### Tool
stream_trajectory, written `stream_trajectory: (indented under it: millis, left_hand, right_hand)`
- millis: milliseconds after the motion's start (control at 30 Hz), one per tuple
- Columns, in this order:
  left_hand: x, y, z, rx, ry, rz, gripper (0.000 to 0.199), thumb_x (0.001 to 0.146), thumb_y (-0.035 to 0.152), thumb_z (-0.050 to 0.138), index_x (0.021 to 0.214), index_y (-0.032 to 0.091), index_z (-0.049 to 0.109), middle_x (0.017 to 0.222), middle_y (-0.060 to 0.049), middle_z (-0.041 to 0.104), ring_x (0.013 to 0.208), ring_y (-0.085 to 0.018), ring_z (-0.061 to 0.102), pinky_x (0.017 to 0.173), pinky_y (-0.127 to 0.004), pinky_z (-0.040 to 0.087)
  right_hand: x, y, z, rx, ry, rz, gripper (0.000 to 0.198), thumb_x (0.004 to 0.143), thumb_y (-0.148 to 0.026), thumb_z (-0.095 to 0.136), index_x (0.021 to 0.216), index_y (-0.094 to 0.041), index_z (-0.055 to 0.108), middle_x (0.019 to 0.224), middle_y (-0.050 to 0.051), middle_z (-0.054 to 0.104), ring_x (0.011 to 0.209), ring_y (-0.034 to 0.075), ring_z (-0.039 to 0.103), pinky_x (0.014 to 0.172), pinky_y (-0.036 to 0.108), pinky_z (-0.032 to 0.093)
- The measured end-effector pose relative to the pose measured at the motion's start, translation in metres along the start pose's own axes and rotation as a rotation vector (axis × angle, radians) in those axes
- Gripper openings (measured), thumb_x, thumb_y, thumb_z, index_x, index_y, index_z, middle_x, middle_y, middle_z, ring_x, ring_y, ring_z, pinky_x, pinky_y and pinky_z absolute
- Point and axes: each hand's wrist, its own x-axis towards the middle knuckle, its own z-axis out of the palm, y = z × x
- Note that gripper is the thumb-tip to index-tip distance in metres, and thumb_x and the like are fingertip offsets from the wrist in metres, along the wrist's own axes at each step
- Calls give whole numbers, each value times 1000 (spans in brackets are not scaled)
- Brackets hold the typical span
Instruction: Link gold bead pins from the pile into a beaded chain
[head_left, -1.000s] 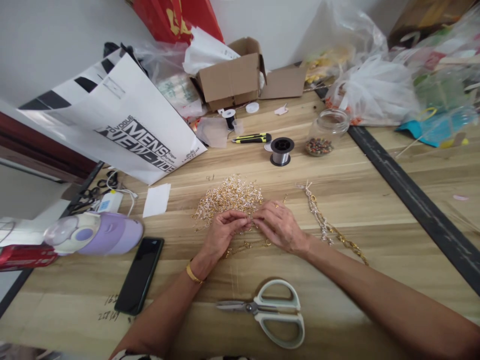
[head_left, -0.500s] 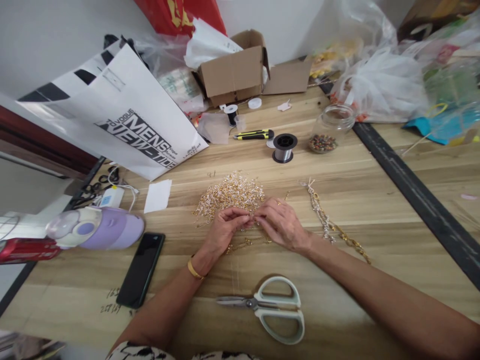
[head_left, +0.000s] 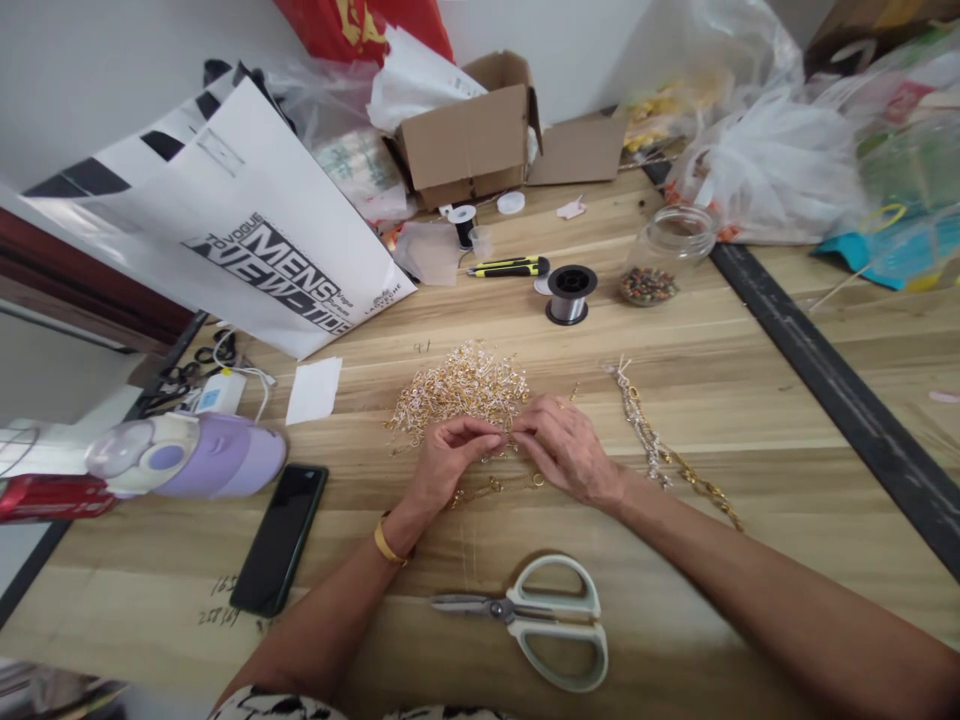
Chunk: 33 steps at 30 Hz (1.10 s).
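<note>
My left hand [head_left: 454, 455] is closed in a pinch at the near edge of a pile of small gold and silver beads or findings [head_left: 457, 392]. Facing it, my right hand [head_left: 564, 445] also pinches, its fingertips almost meeting the left ones. Whatever lies between the fingertips is too small to make out. On the table just below the hands runs a thin gold chain [head_left: 495, 486], partly covered by them. To the right of my right hand lie gold and silver chains [head_left: 646, 432] bunched together at their far end.
White-handled scissors [head_left: 559, 605] lie near me. Left are a phone [head_left: 281, 540] and a purple bottle [head_left: 232, 458]. Beyond the pile stand a wire spool [head_left: 570, 295], a yellow-black cutter [head_left: 510, 267], a jar of beads [head_left: 667, 255], a white bag [head_left: 262, 230] and a cardboard box [head_left: 465, 145].
Both hands stay almost in place, still pinching close together, with a slight shift at the fingertips. The camera view has shifted a little.
</note>
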Motion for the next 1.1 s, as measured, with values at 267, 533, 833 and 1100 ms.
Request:
stream_trajectory:
  millis: [267, 533, 833, 1100]
  left_hand:
    - [1, 6, -3, 119, 2, 86, 9, 64, 22, 79, 66, 17, 73, 68, -2, 71, 65, -13, 62, 65, -23, 51]
    - [0, 6, -4, 170, -23, 98, 5, 65, 21, 78, 68, 19, 74, 70, -3, 72, 68, -15, 64, 67, -25, 51]
    - [-1, 5, -6, 165, -64, 105, 5, 69, 23, 76, 71, 19, 75, 73, -3, 73, 70, -15, 65, 68, -25, 52]
    - [-1, 4, -6, 164, -59, 100, 5, 70, 23, 75, 74, 19, 76, 75, -3, 73, 72, -16, 66, 70, -25, 52]
  right_hand:
    - [2, -1, -3, 70, 30, -19, 6, 91, -13, 49, 95, -16, 54, 81, 8, 61, 80, 19, 54, 74, 33, 46]
    - [4, 0, -5, 77, 29, -40, 8, 92, -13, 47, 93, -17, 54, 80, 7, 62, 78, 19, 55, 74, 34, 46]
    - [3, 0, -4, 86, 13, -28, 9, 91, -14, 47, 94, -18, 54, 82, 6, 62, 79, 19, 56, 74, 35, 46]
    - [3, -1, -4, 78, 29, -37, 9, 91, -14, 48, 95, -18, 55, 81, 7, 62, 79, 20, 57, 74, 36, 47]
